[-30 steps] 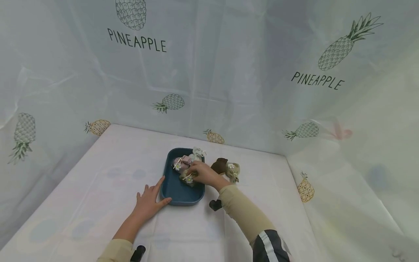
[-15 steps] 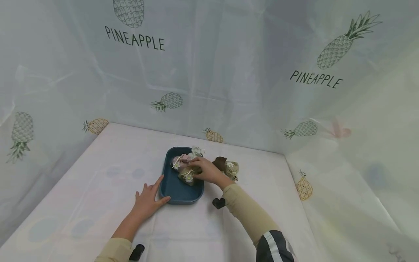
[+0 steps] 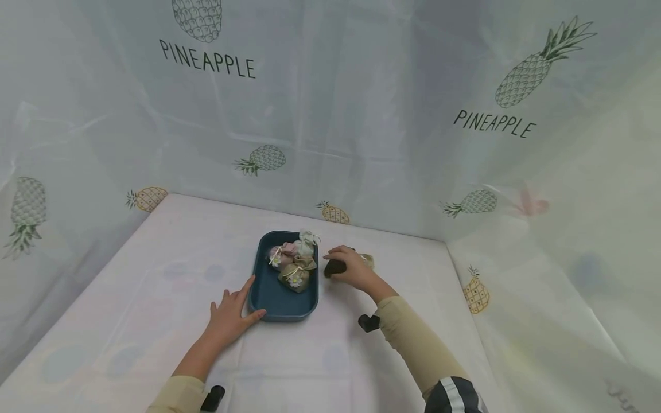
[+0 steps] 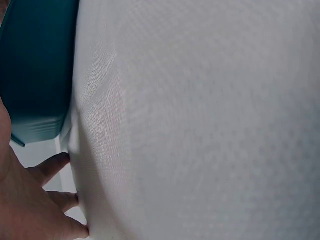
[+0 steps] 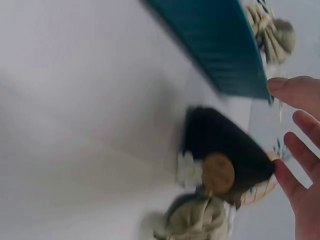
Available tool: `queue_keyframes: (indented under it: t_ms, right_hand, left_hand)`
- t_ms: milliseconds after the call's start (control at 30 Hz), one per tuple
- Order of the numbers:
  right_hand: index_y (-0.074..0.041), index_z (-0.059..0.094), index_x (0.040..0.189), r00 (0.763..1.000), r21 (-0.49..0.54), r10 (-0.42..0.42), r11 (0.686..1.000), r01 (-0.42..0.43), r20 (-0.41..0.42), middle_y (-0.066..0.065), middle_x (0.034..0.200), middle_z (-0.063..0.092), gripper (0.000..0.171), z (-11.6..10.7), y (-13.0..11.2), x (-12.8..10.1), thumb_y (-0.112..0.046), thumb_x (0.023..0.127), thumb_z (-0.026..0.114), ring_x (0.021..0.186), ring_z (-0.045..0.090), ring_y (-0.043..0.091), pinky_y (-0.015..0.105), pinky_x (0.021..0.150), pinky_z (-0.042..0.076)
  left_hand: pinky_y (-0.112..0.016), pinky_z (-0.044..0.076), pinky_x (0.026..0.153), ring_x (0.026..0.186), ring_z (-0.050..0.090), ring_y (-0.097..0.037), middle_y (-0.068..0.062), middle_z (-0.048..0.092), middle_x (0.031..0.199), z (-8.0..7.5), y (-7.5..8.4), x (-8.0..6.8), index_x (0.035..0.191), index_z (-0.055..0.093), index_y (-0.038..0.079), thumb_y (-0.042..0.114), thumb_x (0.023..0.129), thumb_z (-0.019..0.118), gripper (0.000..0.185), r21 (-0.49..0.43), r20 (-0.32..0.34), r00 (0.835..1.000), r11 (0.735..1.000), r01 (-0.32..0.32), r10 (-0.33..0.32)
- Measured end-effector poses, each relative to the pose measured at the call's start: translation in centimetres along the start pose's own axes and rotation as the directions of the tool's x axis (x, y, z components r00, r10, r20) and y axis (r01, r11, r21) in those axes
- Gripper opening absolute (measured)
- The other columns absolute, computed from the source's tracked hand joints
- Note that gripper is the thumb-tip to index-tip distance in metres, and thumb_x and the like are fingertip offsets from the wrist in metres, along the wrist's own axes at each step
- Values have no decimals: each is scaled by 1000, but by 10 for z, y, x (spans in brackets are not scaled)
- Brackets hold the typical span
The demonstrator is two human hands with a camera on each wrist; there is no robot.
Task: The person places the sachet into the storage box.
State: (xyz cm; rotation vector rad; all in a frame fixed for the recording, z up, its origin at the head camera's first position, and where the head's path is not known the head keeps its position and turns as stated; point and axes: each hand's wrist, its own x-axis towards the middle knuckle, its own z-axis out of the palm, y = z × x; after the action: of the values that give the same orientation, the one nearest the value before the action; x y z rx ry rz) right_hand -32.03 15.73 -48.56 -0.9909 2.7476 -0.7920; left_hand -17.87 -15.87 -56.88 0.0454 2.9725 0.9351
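Note:
A dark blue tray [image 3: 273,301] lies on the white cloth. Three small tied sachets sit in its far half: pink [image 3: 280,256], white [image 3: 307,243] and olive [image 3: 295,276]. My left hand [image 3: 230,312] lies flat on the cloth, fingers straight, thumb against the tray's near left corner [image 4: 35,75]. My right hand [image 3: 347,265] is just right of the tray, over a dark brown sachet [image 3: 333,268]. In the right wrist view its fingers [image 5: 300,150] are spread and straight beside the brown sachet [image 5: 225,155], not closed on it. A beige sachet [image 3: 368,260] lies behind it.
Translucent curtains printed with pineapples [image 3: 263,159] wall the table at the back, left and right. White cloth [image 3: 170,269] covers the tabletop. The beige sachet [image 5: 197,220] touches the brown one.
My right hand has let go of the olive sachet, which now rests in the tray, and moved right onto the brown sachet. The left hand has stayed at the tray's corner.

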Motion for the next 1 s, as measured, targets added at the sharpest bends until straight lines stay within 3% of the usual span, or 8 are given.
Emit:
queue_keyframes:
  t_ms: [300, 433, 600, 767, 1000]
  right_hand:
    - [-7, 68, 122, 992, -25, 58, 998, -61, -109, 10, 127, 58, 47, -13, 24, -20, -7, 77, 83, 122, 51, 30, 47, 103, 41]
    - [-7, 69, 119, 975, -26, 156, 986, -162, -161, 10, 127, 58, 45, -14, 31, -25, -7, 76, 84, 122, 50, 32, 47, 102, 41]
    - [-6, 68, 119, 922, 54, 321, 947, -317, -218, 14, 131, 52, 44, -10, 40, -29, -8, 78, 82, 125, 45, 36, 51, 103, 39]
    - [-3, 64, 124, 861, 179, 444, 894, -410, -247, 20, 136, 44, 49, -5, 49, -32, -12, 80, 82, 128, 40, 40, 54, 102, 39]
    - [-3, 62, 128, 793, 242, 563, 823, -513, -234, 26, 136, 40, 53, 4, 57, -31, -20, 82, 81, 125, 44, 43, 53, 101, 40]
  left_hand:
    - [-81, 6, 97, 135, 15, -62, -34, 41, 141, -1, 0, -1, 157, 17, 19, 60, 88, 62, 93, -1, 1, 1000, 1000, 0, 0]
    - [-81, 7, 97, 134, 15, -62, -34, 41, 141, -1, 0, -1, 157, 17, 19, 59, 88, 63, 92, 5, -6, 1000, 1000, -3, 3]
    - [-82, 7, 96, 134, 16, -62, -34, 42, 140, -1, 0, -1, 157, 18, 18, 57, 88, 63, 91, 11, -19, 1000, 1000, -14, 14]
    - [-82, 8, 96, 133, 17, -63, -34, 43, 139, -1, 1, -2, 157, 18, 18, 56, 89, 63, 90, 13, -24, 1000, 1000, -19, 19]
    - [-82, 8, 96, 134, 17, -62, -34, 43, 139, -2, 1, -2, 157, 19, 18, 56, 88, 64, 90, 14, -23, 1000, 1000, -18, 18]
